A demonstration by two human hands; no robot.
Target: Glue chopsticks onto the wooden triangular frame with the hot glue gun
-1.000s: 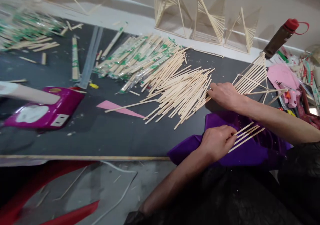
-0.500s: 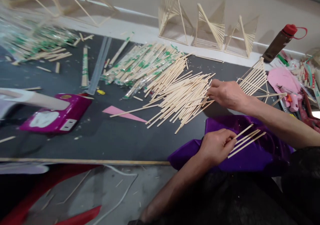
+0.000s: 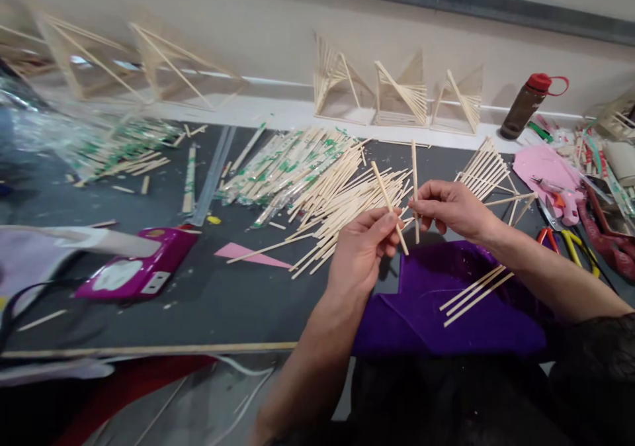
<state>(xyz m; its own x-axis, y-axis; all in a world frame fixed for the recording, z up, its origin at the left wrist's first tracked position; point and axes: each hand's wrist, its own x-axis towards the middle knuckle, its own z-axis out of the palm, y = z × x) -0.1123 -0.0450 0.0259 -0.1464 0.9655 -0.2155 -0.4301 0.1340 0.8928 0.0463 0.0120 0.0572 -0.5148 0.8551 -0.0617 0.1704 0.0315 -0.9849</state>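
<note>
Between the thumb and fingers of my left hand [image 3: 364, 247] is a wooden stick [image 3: 383, 186], tilted with its top toward the left. Just to its right, my right hand [image 3: 449, 209] pinches another stick [image 3: 415, 168], held nearly upright. Both hands are above the near right edge of a loose pile of bare sticks [image 3: 342, 218]. Below my right forearm, three sticks [image 3: 479, 297] lie side by side on a purple cloth [image 3: 421, 320]. Wrapped sticks [image 3: 282, 161] with green print lie behind the loose pile.
Stick frames [image 3: 401, 98] stand along the wall, with a bottle [image 3: 520, 108] to their right. A partly built frame [image 3: 489, 171], a pink glue gun [image 3: 560, 201] and pliers [image 3: 573, 247] are at the right. A magenta device [image 3: 143, 264] sits at the left.
My left hand has risen from the purple cloth with one stick, leaving three there. My right hand has lifted a stick from the pile. The camera view has shifted.
</note>
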